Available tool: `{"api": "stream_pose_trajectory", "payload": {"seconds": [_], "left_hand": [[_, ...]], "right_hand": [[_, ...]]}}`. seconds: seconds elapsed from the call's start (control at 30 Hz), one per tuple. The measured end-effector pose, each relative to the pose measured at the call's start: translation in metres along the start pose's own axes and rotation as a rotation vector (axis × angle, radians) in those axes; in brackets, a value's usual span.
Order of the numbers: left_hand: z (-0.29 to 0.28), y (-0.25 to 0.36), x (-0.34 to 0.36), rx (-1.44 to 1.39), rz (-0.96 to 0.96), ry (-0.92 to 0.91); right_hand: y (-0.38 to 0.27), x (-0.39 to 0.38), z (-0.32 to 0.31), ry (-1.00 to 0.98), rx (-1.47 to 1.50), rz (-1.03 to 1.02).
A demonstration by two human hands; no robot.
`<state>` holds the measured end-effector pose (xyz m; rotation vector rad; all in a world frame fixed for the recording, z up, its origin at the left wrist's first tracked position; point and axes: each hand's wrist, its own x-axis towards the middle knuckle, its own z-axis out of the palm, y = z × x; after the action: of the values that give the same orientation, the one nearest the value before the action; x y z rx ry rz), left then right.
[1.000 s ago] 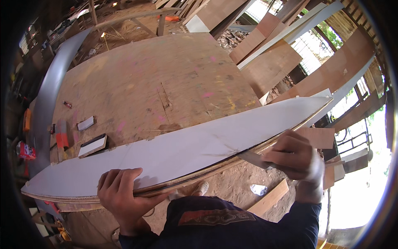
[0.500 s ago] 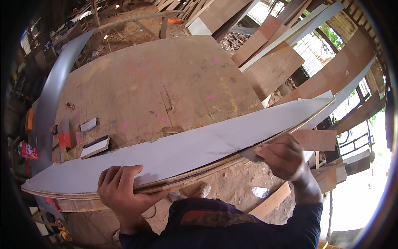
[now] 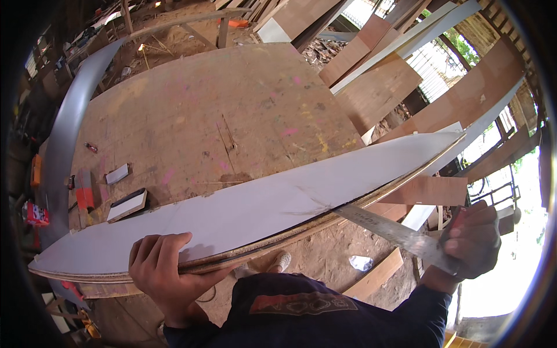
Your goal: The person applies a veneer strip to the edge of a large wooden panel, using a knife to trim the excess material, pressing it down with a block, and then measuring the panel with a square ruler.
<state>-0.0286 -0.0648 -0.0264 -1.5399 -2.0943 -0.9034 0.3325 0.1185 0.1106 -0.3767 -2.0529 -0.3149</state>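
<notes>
A long white-faced wooden board (image 3: 255,203) lies across the near edge of the worktable, its edge toward me showing bare brown layers. My left hand (image 3: 164,268) is closed on that edge, fingers curled over the top and thumb underneath. In my right hand (image 3: 474,240), off to the right, is the handle of a handsaw (image 3: 397,232). The saw's blade slants down and right from the board, and its far end sits at the board's edge near the middle. A dark line runs along the white face beside the edge, left of the blade.
On the worktable (image 3: 191,110) lie a white-and-black block (image 3: 127,206), a small white piece (image 3: 118,173) and an orange-and-grey tool (image 3: 84,191). A curved silvery sheet (image 3: 71,116) borders the left side. Plywood sheets (image 3: 380,90) lean at the right. Below lies an offcut (image 3: 377,272).
My right hand has pulled back to the right and down, so much more of the saw blade shows. My left hand keeps its grip on the board; the whole view has shifted slightly.
</notes>
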Motion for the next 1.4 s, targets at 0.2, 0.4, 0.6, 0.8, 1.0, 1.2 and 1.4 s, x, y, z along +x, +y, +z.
{"api": "stream_pose_trajectory", "payload": {"seconds": [0.2, 0.4, 0.6, 0.8, 1.0, 1.2, 1.4], "left_hand": [[-0.001, -0.003, -0.003, 0.007, 0.012, -0.001], [0.001, 0.000, -0.002, -0.004, 0.017, -0.012], [0.002, -0.005, -0.003, -0.007, -0.018, 0.028], [-0.004, -0.003, -0.006, -0.019, -0.042, 0.021], [-0.001, -0.006, -0.009, -0.034, -0.041, -0.006], [-0.004, -0.010, -0.004, -0.057, -0.020, 0.016], [-0.003, -0.010, -0.003, -0.074, -0.015, 0.004]], "right_hand": [[0.011, 0.005, 0.046, -0.632, 0.265, 0.025], [0.024, -0.020, 0.091, -0.674, 0.349, -0.031], [0.024, -0.014, 0.090, -0.725, 0.252, -0.143], [-0.014, 0.007, 0.084, -0.661, 0.298, -0.255], [-0.040, 0.030, 0.054, -0.649, 0.282, -0.271], [-0.053, 0.044, 0.033, -0.410, 0.357, -0.190], [-0.038, 0.034, 0.016, -0.206, 0.249, -0.030]]}}
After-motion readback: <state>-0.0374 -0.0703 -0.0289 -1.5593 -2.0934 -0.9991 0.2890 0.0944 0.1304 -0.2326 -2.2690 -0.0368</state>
